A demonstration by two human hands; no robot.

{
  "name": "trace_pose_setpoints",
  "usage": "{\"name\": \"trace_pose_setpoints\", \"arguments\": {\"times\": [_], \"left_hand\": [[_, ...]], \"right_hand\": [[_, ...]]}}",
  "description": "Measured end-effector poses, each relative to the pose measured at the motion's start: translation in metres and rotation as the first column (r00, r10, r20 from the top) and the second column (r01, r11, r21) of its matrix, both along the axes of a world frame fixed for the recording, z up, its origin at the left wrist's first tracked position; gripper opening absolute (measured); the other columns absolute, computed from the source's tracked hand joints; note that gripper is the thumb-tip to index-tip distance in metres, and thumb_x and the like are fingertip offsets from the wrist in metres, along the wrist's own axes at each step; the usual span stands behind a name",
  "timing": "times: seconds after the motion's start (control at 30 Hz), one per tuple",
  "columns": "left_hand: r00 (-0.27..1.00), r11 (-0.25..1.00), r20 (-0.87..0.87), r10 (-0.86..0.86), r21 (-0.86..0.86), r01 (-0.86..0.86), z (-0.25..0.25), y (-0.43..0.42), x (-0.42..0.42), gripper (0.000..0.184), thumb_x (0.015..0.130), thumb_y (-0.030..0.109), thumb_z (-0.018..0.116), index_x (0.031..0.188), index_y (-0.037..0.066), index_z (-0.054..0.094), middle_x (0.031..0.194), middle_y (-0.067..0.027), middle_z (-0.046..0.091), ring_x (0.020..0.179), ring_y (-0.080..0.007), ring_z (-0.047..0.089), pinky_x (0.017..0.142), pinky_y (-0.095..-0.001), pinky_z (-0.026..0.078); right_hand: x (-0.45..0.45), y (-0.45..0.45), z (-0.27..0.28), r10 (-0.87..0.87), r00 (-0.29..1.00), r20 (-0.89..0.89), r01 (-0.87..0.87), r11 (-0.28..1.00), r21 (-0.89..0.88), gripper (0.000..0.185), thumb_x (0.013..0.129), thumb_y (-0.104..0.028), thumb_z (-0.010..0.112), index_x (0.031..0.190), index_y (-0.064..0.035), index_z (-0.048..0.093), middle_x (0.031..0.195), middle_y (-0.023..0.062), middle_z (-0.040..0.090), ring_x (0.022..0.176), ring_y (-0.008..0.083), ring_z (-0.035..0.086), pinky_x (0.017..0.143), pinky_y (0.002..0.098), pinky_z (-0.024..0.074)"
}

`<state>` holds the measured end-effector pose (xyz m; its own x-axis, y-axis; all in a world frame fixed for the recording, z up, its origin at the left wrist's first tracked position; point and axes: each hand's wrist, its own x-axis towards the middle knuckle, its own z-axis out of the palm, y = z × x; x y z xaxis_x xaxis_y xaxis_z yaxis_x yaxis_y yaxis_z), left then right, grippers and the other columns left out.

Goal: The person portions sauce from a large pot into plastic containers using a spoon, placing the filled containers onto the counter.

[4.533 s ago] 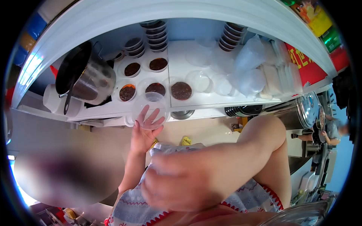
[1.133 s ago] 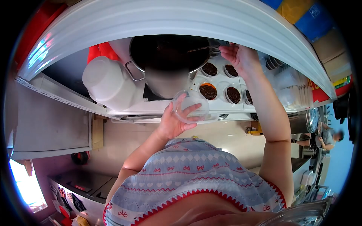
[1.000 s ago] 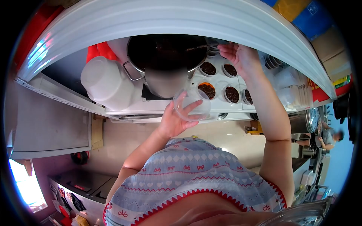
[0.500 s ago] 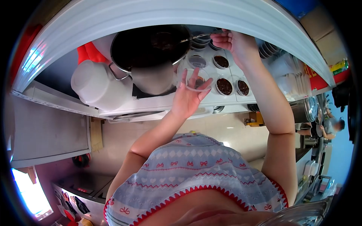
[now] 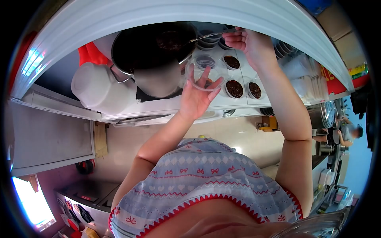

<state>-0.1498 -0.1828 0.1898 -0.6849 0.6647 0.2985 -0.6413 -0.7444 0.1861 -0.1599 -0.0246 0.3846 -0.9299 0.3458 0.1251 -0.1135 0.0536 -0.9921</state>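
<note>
A clear plastic cup (image 5: pixel 205 71) rests in my left hand (image 5: pixel 193 99), with the fingers around its side and base. My right hand (image 5: pixel 250 43) grips the long metal handle of a ladle (image 5: pixel 204 37). Its bowl end is down in a large metal pot (image 5: pixel 119 73) that holds something dark, and the dark contents partly hide it. The cup is beside the pot's right rim. To the right of the cup, filled cups of a dark, chunky sauce (image 5: pixel 234 89) sit on the white counter.
A white plastic tub (image 5: pixel 93 85) stands left of the pot, near a red item (image 5: pixel 93 53). Stacked clear lids or containers (image 5: pixel 307 81) are at the right. A white curved panel (image 5: pixel 190 12) overhangs the counter. Another person (image 5: pixel 347 133) is far off at right.
The view has shifted slightly, moving the pot and counter a little up and left. My left hand and cup have barely moved; the ladle is still in the pot.
</note>
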Motion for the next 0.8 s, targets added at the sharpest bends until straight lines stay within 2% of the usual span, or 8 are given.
{"name": "trace_pose_setpoints", "arguments": {"times": [0.13, 0.2, 0.4, 0.53, 0.6, 0.8], "left_hand": [[1.000, 1.000, 0.023, 0.005, -0.024, -0.004, 0.003, 0.002, -0.001, 0.069, 0.092, 0.050, 0.058, 0.148, 0.043, 0.018, 0.154, -0.0025, 0.026, 0.139, -0.0458, 0.029, 0.108, -0.0443, 0.043], [0.999, 0.996, -0.003, 0.052, -0.071, -0.052, 0.004, 0.002, 0.000, 0.061, 0.090, 0.056, 0.058, 0.143, 0.040, 0.033, 0.156, -0.0103, 0.022, 0.136, -0.0455, 0.035, 0.109, -0.0455, 0.044], [0.999, 0.997, 0.027, 0.039, -0.062, -0.037, 0.003, 0.005, -0.002, 0.061, 0.089, 0.056, 0.059, 0.142, 0.039, 0.035, 0.155, -0.0120, 0.023, 0.134, -0.0436, 0.039, 0.108, -0.0452, 0.045], [0.999, 0.997, 0.018, 0.037, -0.061, -0.036, 0.001, 0.005, -0.002, 0.061, 0.089, 0.057, 0.059, 0.142, 0.039, 0.034, 0.155, -0.0127, 0.023, 0.133, -0.0427, 0.040, 0.108, -0.0450, 0.045], [1.000, 0.998, 0.008, 0.018, -0.056, -0.018, 0.000, 0.005, -0.003, 0.070, 0.090, 0.055, 0.060, 0.146, 0.041, 0.021, 0.154, -0.0091, 0.025, 0.138, -0.0448, 0.033, 0.108, -0.0447, 0.043], [1.000, 0.999, 0.008, 0.014, -0.052, -0.013, 0.003, 0.003, -0.001, 0.065, 0.091, 0.055, 0.058, 0.145, 0.042, 0.024, 0.153, -0.0086, 0.026, 0.138, -0.0435, 0.032, 0.109, -0.0442, 0.042]], "right_hand": [[0.000, 0.004, 0.000, 0.027, 0.999, -0.018, -0.027, 1.000, 0.005, 0.025, 0.099, -0.025, 0.047, 0.091, -0.0017, 0.052, 0.090, 0.0212, 0.069, 0.082, 0.0230, 0.071, 0.074, 0.0311, 0.0599], [0.001, 0.004, 0.001, 0.025, 1.000, -0.012, -0.025, 1.000, 0.003, 0.025, 0.099, -0.024, 0.047, 0.091, -0.0016, 0.052, 0.091, 0.0216, 0.069, 0.082, 0.0231, 0.071, 0.074, 0.0312, 0.0600], [0.001, 0.000, 0.005, 0.018, 1.000, 0.007, -0.018, 0.999, 0.033, 0.025, 0.100, -0.024, 0.045, 0.090, -0.0022, 0.051, 0.091, 0.0218, 0.069, 0.083, 0.0233, 0.070, 0.075, 0.0310, 0.0598], [0.000, 0.001, 0.005, 0.022, 1.000, -0.008, -0.022, 0.998, 0.065, 0.026, 0.102, -0.022, 0.040, 0.089, -0.0021, 0.051, 0.091, 0.0213, 0.069, 0.083, 0.0228, 0.070, 0.076, 0.0310, 0.0598], [0.000, 0.000, 0.007, 0.019, 1.000, -0.010, -0.018, 0.997, 0.081, 0.027, 0.103, -0.021, 0.038, 0.089, -0.0020, 0.051, 0.091, 0.0212, 0.069, 0.084, 0.0227, 0.070, 0.076, 0.0310, 0.0599], [0.002, -0.006, 0.013, 0.016, 1.000, -0.021, -0.013, 0.990, 0.138, 0.029, 0.103, -0.022, 0.036, 0.089, -0.0014, 0.051, 0.092, 0.0216, 0.069, 0.084, 0.0221, 0.070, 0.075, 0.0304, 0.0600]]}}
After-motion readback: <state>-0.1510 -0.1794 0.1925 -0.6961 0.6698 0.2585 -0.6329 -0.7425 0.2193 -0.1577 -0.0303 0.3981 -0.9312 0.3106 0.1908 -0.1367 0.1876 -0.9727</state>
